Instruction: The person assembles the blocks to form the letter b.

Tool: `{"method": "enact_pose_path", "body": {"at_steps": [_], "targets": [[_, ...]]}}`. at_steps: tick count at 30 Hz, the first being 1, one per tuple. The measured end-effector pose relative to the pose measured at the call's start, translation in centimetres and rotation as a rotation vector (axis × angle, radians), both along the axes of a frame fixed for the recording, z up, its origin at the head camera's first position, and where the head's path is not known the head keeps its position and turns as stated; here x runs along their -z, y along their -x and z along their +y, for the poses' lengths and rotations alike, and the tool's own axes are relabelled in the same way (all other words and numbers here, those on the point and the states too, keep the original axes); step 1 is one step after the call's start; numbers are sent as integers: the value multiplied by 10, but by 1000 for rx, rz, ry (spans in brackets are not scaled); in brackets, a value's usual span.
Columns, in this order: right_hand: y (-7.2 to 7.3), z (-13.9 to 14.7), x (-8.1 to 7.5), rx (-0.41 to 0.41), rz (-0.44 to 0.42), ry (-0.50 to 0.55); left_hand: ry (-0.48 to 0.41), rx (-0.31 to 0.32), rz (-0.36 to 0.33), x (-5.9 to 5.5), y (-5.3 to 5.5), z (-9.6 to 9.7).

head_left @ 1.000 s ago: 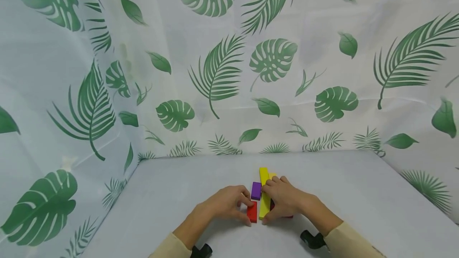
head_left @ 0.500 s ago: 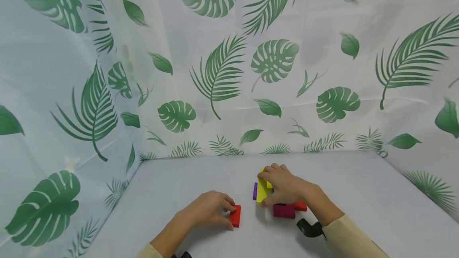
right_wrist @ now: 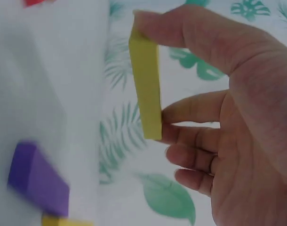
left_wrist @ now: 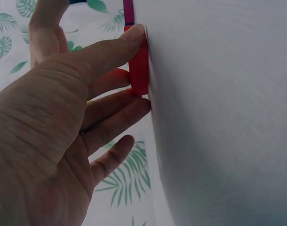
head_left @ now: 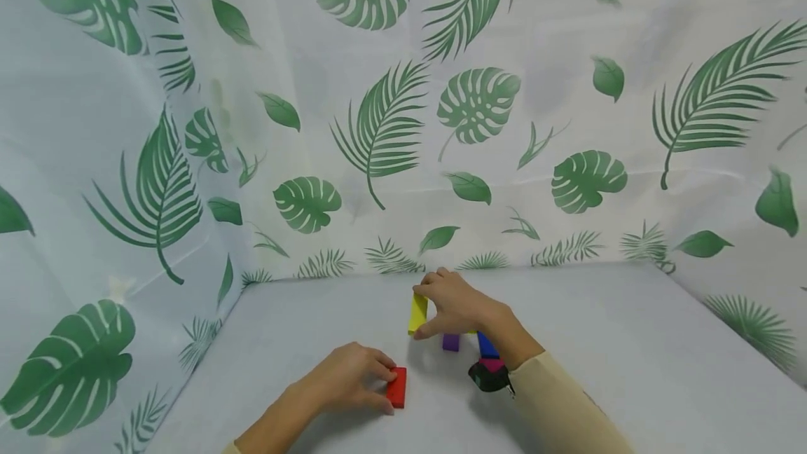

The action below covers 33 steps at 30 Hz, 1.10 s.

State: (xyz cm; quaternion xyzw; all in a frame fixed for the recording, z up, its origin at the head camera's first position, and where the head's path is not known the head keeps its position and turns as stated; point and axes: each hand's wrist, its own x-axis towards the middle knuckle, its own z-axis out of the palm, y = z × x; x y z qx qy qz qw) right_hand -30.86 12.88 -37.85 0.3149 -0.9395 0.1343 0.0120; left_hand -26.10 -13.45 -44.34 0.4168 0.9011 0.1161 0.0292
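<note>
Low on the table, my left hand (head_left: 349, 378) pinches a red block (head_left: 396, 388) by its ends. In the left wrist view the thumb lies at one end of the red block (left_wrist: 139, 66) and fingers reach the other. My right hand (head_left: 459, 305) holds a long yellow block (head_left: 419, 314) up off the table, farther back. The right wrist view shows the yellow block (right_wrist: 147, 84) gripped lengthwise, thumb on one end and fingertips at the other. Under the right hand, a purple block (head_left: 450, 342) rests on the table.
Beside the right forearm lie a blue block (head_left: 488, 346) and a magenta block (head_left: 492, 364), partly covered by the black wrist camera (head_left: 487, 378). Another yellow block (right_wrist: 68, 221) shows beside the purple one. A leaf-printed curtain (head_left: 391, 223) encloses the white table (head_left: 302, 314).
My left hand has drawn the red block left and nearer, away from the other blocks. My right hand has lifted the long yellow block off the group and carried it left.
</note>
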Motion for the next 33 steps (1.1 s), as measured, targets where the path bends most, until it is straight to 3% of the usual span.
{"method": "enact_pose_path", "body": {"at_steps": [5,10,13,17,19,23,29,33], "targets": [[-1,-15,-9,-1,9,32,-25,39,40,-6,-3,-4],[-6,-17,-1,-15,74,13,-62,96,80,-9,-4,-5],[-8,-14,8,-13,105,2,-93,111,48,-8,-6,-5],[-10,-8,22,-14,93,9,-111,105,-29,-2,-8,-4],[-11,-7,26,-13,85,13,-113,115,-35,2,-8,-3],[-11,-7,33,-33,69,22,-131,153,13,6,-9,-3],[-10,-12,42,-50,24,-13,-173,189,169,5,-10,-3],[-10,-17,47,-70,0,-50,-170,173,173,4,-11,-4]]}}
